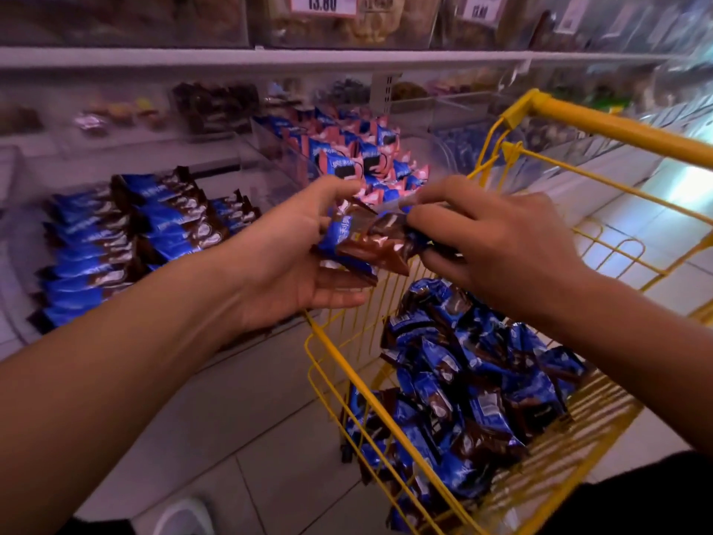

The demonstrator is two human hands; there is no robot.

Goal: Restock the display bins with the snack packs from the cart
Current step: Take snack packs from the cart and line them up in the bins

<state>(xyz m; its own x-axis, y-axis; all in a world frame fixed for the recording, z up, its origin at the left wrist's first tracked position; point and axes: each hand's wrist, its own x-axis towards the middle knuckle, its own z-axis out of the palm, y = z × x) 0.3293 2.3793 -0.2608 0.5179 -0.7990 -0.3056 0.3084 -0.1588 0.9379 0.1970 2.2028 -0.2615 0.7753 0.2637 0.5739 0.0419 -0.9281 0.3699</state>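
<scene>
We observe the left hand [308, 260] at the centre of the view, palm turned up, fingers half curled and thumb raised, cradling a small stack of blue-and-brown snack packs [362, 241] from below. The right hand [497, 245] meets it from 3 o'clock, knuckles up, its fingers closed on the right end of the same stack, so both hands grip the packs together. One pack in the bundle is crumpled; we cannot tell the exact count. The bundle sits above the near-left rim of the yellow wire cart [602, 430], which fills the view from 3 to 6 o'clock. A loose heap of matching packs [474, 384] lies in the cart's basket. At 9 o'clock, a clear display bin [127, 241] on the lower shelf holds rows of the same blue-and-brown packs, laid overlapping. At 12 o'clock, just beyond the hands, a second bin [359, 156] holds blue-and-pink packs. An upper shelf [270, 57] runs across 12 o'clock, with a price tag [323, 2] reading 13.80 above it. A pale tiled floor [239, 438] shows at 6 o'clock.
</scene>
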